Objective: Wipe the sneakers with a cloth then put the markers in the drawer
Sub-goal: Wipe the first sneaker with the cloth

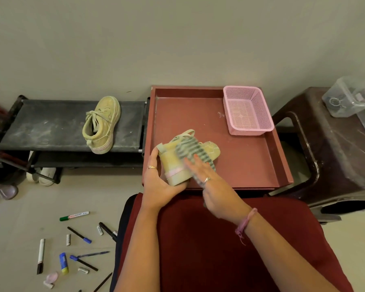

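The left hand [159, 182] grips the heel of a sneaker [183, 159] over the red drawer [247, 165]; its long axis runs from 7 to 2 o'clock, toe at 2. The right hand [209, 182], fingers straight, presses a striped cloth [190, 150] on it, seemingly flat though blurred. Markers [74, 216] lie at 8 o'clock

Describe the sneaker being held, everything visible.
The held sneaker is pale yellow-green, canvas-looking, with a thick light sole, a pinkish band near the heel and loose flat laces. It lies tipped on its side over the red tray, heel toward the person. The left hand grips its heel end; the right hand presses a grey-striped cloth flat against its upper, hiding the middle. Its toe pokes out beyond the cloth.
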Demonstrator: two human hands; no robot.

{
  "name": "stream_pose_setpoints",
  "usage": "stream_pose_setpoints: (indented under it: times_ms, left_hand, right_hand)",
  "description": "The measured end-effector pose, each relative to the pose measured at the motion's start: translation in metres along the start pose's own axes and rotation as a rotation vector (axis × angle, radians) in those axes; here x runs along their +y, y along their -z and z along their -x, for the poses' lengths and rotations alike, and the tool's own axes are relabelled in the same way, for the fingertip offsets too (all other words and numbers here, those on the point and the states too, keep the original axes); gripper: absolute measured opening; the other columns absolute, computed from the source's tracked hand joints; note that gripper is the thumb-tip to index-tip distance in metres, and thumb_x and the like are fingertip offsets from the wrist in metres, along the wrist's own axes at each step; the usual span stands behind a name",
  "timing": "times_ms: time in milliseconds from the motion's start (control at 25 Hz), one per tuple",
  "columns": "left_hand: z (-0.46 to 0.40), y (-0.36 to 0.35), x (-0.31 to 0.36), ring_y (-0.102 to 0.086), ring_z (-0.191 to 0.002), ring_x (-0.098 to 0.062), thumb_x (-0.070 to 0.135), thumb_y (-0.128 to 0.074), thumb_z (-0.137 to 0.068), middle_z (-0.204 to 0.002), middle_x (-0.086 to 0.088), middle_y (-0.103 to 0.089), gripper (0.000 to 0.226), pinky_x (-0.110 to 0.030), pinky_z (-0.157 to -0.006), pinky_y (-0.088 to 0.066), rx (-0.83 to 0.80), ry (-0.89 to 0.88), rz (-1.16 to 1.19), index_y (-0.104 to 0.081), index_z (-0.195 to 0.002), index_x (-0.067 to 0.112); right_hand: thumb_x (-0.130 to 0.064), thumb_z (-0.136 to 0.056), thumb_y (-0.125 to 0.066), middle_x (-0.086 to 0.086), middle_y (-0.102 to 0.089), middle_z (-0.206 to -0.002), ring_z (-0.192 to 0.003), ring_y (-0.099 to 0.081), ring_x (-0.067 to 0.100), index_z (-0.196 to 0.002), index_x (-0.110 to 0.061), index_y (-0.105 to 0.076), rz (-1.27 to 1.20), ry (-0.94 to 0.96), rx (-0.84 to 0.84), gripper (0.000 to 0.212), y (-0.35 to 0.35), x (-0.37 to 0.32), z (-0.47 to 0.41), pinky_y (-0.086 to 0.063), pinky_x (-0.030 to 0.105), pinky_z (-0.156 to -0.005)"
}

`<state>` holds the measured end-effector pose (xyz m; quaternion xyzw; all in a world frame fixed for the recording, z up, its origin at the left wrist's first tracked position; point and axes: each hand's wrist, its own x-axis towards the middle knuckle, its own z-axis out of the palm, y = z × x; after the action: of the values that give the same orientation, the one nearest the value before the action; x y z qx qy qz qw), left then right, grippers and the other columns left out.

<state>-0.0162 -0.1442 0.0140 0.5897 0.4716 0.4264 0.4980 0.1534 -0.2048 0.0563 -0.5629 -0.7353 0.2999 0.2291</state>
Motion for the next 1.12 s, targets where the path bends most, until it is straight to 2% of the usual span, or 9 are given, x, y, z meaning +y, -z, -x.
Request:
stream_pose_setpoints:
  times_ms: [120, 280, 400, 560, 640, 760, 840, 1040, 1120]
  left_hand:
    - [-0.002, -0.002, 0.001, -0.047, -0.131, -0.022, 0.016, -0.088, -0.056, -0.139, -0.004, -0.047, 0.103, -0.041, -0.101, -0.049, -0.005, -0.019, 0.029, -0.032, -0.14, 0.037]
    - [-0.002, 0.0, 0.002, -0.052, -0.128, -0.016, 0.003, -0.086, -0.057, -0.136, 0.001, -0.051, 0.103, -0.028, -0.097, -0.049, -0.019, 0.007, 0.117, -0.032, -0.138, 0.035]
    - [-0.001, 0.002, 0.0, -0.053, -0.127, -0.014, -0.002, -0.084, -0.057, -0.134, 0.004, -0.053, 0.101, -0.029, -0.098, -0.049, -0.038, 0.018, 0.125, -0.033, -0.138, 0.032]
    - [0.0, 0.002, -0.003, -0.051, -0.128, -0.012, -0.005, -0.083, -0.059, -0.135, 0.007, -0.051, 0.102, -0.029, -0.098, -0.05, -0.047, 0.04, 0.101, -0.031, -0.138, 0.034]
    - [0.0, 0.002, -0.002, -0.053, -0.126, -0.017, 0.002, -0.083, -0.061, -0.138, 0.0, -0.048, 0.104, -0.032, -0.096, -0.052, -0.049, 0.045, 0.074, -0.028, -0.142, 0.033]
    - [-0.005, 0.003, -0.009, -0.055, -0.12, -0.028, 0.012, -0.081, -0.056, -0.136, -0.009, -0.049, 0.109, -0.049, -0.093, -0.053, -0.047, 0.04, -0.01, -0.024, -0.146, 0.034]
    - [-0.006, 0.004, -0.013, -0.054, -0.12, -0.03, 0.011, -0.082, -0.056, -0.135, -0.009, -0.05, 0.108, -0.055, -0.095, -0.049, -0.054, 0.045, -0.034, -0.026, -0.146, 0.032]
    - [-0.006, 0.002, -0.006, -0.056, -0.12, -0.021, 0.005, -0.083, -0.058, -0.131, -0.009, -0.053, 0.098, -0.04, -0.095, -0.052, -0.063, 0.03, 0.028, -0.034, -0.139, 0.03]
    - [-0.006, 0.002, -0.006, -0.056, -0.12, -0.024, 0.01, -0.084, -0.057, -0.13, -0.009, -0.054, 0.099, -0.045, -0.096, -0.051, -0.067, 0.021, 0.025, -0.034, -0.139, 0.031]
  right_hand:
    - [0.022, -0.076, -0.031, -0.026, -0.003, -0.151, -0.144, 0.002, -0.002, -0.147, -0.037, -0.011, -0.183, -0.267, 0.073, 0.094, 0.009, 0.018, -0.01, -0.008, 0.033, -0.12]
    - [0.021, -0.071, -0.03, -0.02, 0.003, -0.154, -0.143, 0.01, -0.001, -0.149, -0.03, -0.005, -0.081, -0.074, -0.031, 0.097, -0.008, -0.02, 0.0, 0.005, 0.022, -0.118]
    - [0.018, -0.072, -0.03, -0.011, -0.001, -0.158, -0.145, 0.006, 0.001, -0.149, -0.034, -0.005, -0.026, -0.027, -0.006, 0.096, -0.011, -0.012, 0.009, -0.002, 0.023, -0.118]
    - [0.02, -0.079, -0.032, -0.013, -0.001, -0.158, -0.144, 0.004, 0.001, -0.148, -0.04, -0.004, -0.008, -0.335, 0.083, 0.096, 0.004, 0.031, -0.012, -0.015, 0.034, -0.12]
    - [0.02, -0.08, -0.033, -0.011, 0.0, -0.159, -0.143, 0.006, 0.001, -0.15, -0.033, -0.006, -0.028, -0.338, 0.082, 0.092, 0.002, 0.025, -0.018, -0.011, 0.035, -0.12]
    - [0.021, -0.078, -0.032, -0.017, 0.01, -0.155, -0.143, 0.013, -0.001, -0.149, -0.032, 0.0, -0.055, -0.181, -0.013, 0.094, -0.013, -0.008, -0.007, 0.001, 0.017, -0.116]
    - [0.021, -0.077, -0.035, -0.023, 0.015, -0.15, -0.141, 0.016, -0.004, -0.148, -0.033, 0.004, -0.009, -0.137, -0.026, 0.098, -0.015, -0.007, 0.0, 0.0, 0.012, -0.112]
    - [0.02, -0.077, -0.033, -0.012, 0.002, -0.157, -0.144, 0.004, 0.003, -0.151, -0.031, -0.004, 0.039, -0.388, 0.088, 0.095, 0.011, 0.052, -0.026, -0.015, 0.033, -0.119]
    - [0.02, -0.077, -0.035, -0.002, -0.006, -0.16, -0.146, -0.003, 0.01, -0.152, -0.03, -0.008, -0.015, -0.456, 0.098, 0.093, 0.015, 0.057, -0.034, -0.014, 0.035, -0.12]
